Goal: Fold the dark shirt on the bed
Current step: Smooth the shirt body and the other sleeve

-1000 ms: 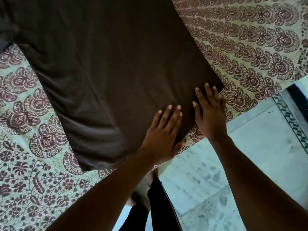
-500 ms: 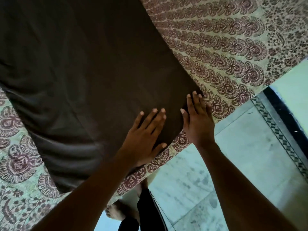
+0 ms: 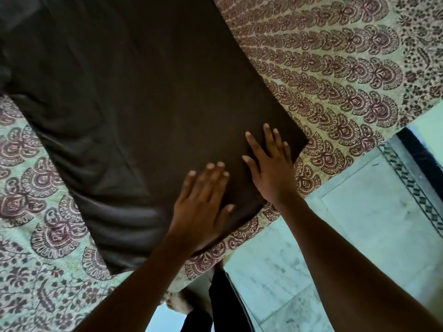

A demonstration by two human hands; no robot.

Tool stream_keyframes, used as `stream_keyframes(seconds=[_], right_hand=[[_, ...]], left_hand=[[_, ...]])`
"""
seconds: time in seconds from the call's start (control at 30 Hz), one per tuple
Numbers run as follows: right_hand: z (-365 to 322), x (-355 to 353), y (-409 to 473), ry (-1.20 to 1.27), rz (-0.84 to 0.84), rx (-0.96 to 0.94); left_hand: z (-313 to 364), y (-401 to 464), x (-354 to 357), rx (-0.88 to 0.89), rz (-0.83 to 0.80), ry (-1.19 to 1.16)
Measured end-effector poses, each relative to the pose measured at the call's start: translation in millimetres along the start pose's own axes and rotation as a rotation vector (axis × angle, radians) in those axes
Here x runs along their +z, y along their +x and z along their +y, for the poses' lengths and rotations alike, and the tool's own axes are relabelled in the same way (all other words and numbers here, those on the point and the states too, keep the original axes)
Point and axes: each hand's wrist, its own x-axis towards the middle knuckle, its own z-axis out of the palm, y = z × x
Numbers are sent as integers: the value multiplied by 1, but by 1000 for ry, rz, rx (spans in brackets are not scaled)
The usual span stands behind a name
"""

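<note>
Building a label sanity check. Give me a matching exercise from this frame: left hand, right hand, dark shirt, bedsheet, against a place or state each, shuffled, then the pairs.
Column 1:
1. left hand
2. right hand
3. dark shirt
4. bedsheet

Column 2:
A. patterned, lies under the garment
B. flat near the garment's near right corner
C. spread out, wrinkled at its left side
D. flat on the near hem, nearer the camera

Pairs: 1-D, 2-B, 3-C, 4-A

The right hand [image 3: 273,171] has slid up the dark shirt [image 3: 148,97], its fingers now ahead of the left hand [image 3: 201,207], which stays flat.
</note>
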Motion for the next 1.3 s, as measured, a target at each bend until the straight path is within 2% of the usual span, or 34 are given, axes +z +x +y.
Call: stream_keyframes(seconds=[0.1, 0.17, 0.2, 0.27, 0.37, 0.43, 0.57, 0.67, 0.73, 0.83, 1.0, 1.17, 1.3], right_hand=[[3, 2, -22, -78, 68, 176], [-10, 1, -29, -69, 111, 275], [-24, 1, -31, -66, 132, 272], [-62, 5, -35, -25, 138, 150], [-106, 23, -54, 8, 16, -57], [-112, 34, -72, -49, 0, -10], [-104, 37, -104, -89, 50, 262], [-116, 35, -106, -34, 122, 384], [-134, 35, -100, -23, 107, 287], [-159, 44, -104, -60, 30, 94], [-153, 47, -140, -63, 38, 212], [-160, 21, -147, 10, -28, 236], [-207, -12, -126, 128, 57, 69]], left_hand=[[-47, -19, -12, -323, 62, 15], [-77, -37, -11, -434, 27, 4], [-87, -49, -8, -441, 9, -3], [-97, -70, -3, -402, -16, 9], [-90, -95, 0, -369, -29, 30], [-82, -110, 1, -355, -40, 25], [-67, -134, 2, -341, -34, -35], [-71, -132, -3, -346, 43, -56], [-83, -127, -4, -392, 84, -52], [-100, -132, 3, -417, 53, -20], [-90, -160, 2, -392, 6, -54], [-81, -178, -19, -434, 27, -254], [-98, -166, -73, -604, 267, -611]])
